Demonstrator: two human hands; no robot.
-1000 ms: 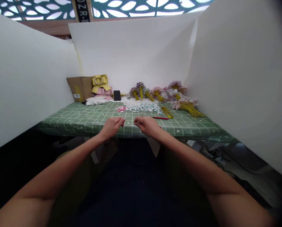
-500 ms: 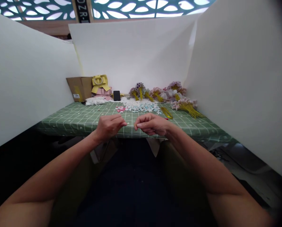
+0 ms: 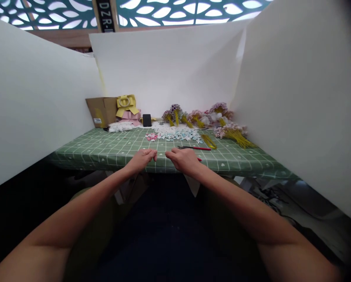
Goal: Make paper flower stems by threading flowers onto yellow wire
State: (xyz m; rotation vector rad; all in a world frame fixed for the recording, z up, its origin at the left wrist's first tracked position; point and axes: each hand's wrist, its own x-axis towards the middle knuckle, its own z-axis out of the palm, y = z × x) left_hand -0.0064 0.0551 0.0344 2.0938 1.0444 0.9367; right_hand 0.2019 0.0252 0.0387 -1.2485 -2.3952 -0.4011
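Both hands are over the front part of the green checked tablecloth, a small gap apart. My left hand has its fingers pinched together; anything between them is too small to make out. My right hand is also closed, thumb and forefinger pressed together, and what it may hold is hidden. Just behind and beside the right hand lie pliers with red handles, partly covered by that hand. Beyond the hands is a spread of small pale blue and white flower-shaped pieces, with a few pink pieces at its left end.
A bundle of yellow-green wire lies right of the pieces. Bunches of small beaded stems stand at the back right. A black phone, yellow and pink bows and a cardboard box are at the back left. White panels enclose the table.
My right hand has turned over and drawn inward, uncovering the red-handled pliers. My left hand has rotated slightly, its fingers still pinched. The view has shifted a little.
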